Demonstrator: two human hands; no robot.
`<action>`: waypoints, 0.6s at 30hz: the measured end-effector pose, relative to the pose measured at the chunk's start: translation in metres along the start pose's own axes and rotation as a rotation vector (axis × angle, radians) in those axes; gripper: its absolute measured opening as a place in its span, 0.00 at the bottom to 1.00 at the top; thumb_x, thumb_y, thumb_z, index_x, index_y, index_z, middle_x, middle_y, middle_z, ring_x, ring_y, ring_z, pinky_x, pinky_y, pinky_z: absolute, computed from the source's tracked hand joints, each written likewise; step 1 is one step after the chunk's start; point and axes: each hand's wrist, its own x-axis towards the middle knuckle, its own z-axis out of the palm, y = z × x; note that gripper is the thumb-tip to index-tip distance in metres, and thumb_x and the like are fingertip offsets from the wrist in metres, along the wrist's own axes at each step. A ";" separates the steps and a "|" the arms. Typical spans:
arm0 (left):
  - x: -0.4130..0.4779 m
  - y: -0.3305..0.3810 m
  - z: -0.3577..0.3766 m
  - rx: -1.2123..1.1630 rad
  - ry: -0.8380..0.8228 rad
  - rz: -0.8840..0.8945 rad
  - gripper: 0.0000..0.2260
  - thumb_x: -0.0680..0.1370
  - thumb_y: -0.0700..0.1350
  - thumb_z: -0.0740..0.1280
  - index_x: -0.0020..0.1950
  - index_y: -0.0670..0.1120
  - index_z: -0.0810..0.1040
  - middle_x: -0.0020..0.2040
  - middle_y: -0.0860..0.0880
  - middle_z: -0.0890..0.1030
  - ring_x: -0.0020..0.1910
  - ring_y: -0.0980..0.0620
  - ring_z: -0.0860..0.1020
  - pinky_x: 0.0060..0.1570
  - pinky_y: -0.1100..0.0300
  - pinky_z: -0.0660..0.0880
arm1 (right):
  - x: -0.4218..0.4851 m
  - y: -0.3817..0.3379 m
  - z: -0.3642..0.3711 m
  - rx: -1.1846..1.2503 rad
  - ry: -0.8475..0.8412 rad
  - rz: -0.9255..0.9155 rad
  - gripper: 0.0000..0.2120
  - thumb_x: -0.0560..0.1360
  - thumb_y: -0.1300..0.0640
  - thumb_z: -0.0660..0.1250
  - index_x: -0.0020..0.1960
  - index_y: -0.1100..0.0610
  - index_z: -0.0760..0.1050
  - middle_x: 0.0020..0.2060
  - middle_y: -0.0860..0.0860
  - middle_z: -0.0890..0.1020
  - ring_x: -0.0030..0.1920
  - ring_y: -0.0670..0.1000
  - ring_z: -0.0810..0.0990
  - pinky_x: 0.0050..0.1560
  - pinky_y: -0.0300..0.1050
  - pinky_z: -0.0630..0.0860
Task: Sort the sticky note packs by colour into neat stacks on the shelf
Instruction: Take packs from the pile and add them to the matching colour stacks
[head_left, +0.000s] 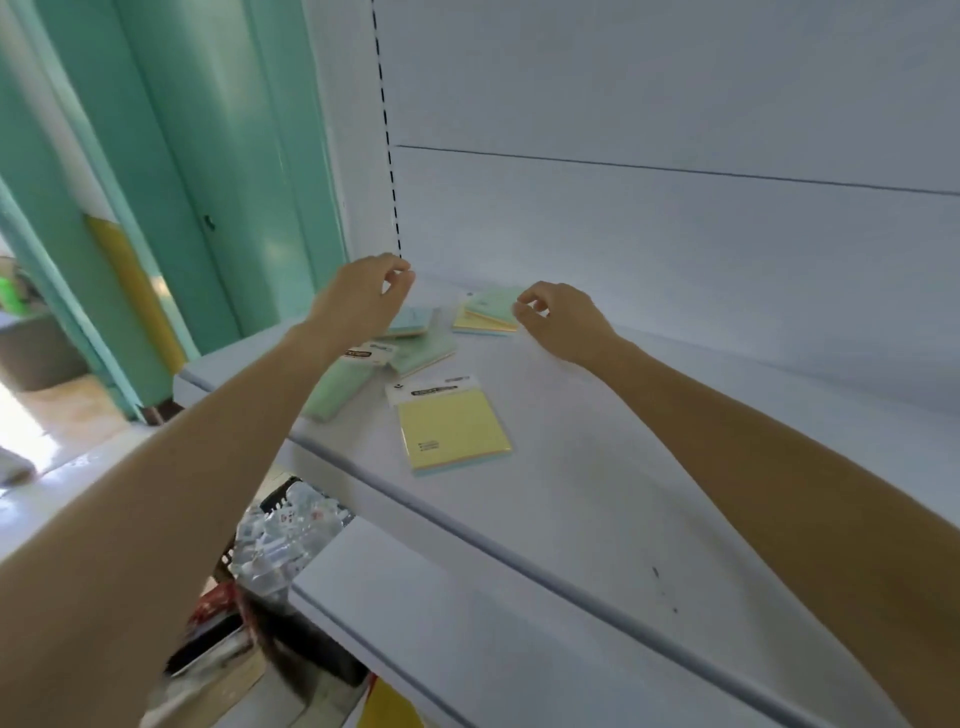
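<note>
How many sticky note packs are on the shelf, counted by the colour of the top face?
Yellow on top: 1, the near pack.
Green on top: 4, namely the left pack, the middle pack, the back-left pack and the back-right pack, which lies on yellow sheets.
Total: 5 packs visible; some are partly hidden by the left hand.

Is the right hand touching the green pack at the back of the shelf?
Cannot tell. In the head view the right hand has its fingertips overlapping the green pack's edge, but contact or hovering isn't plain.
</note>
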 end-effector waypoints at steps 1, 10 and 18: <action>0.008 -0.005 0.000 -0.004 -0.012 0.008 0.16 0.81 0.47 0.56 0.64 0.41 0.73 0.61 0.41 0.79 0.59 0.42 0.76 0.59 0.54 0.70 | 0.008 -0.001 0.004 0.016 0.033 0.043 0.17 0.77 0.49 0.58 0.61 0.56 0.73 0.60 0.57 0.76 0.60 0.56 0.75 0.58 0.47 0.71; 0.063 -0.030 0.024 -0.047 -0.216 0.118 0.15 0.79 0.48 0.60 0.64 0.45 0.73 0.59 0.45 0.79 0.57 0.45 0.77 0.59 0.53 0.72 | 0.054 -0.010 0.034 0.067 0.067 0.429 0.23 0.73 0.46 0.64 0.62 0.57 0.68 0.63 0.58 0.75 0.63 0.59 0.72 0.56 0.47 0.70; 0.083 -0.013 0.051 0.077 -0.509 0.163 0.24 0.75 0.58 0.64 0.68 0.50 0.68 0.63 0.47 0.77 0.63 0.45 0.73 0.62 0.52 0.70 | 0.038 -0.008 0.029 0.329 0.180 0.460 0.27 0.72 0.63 0.68 0.69 0.59 0.64 0.65 0.59 0.70 0.53 0.53 0.72 0.29 0.27 0.71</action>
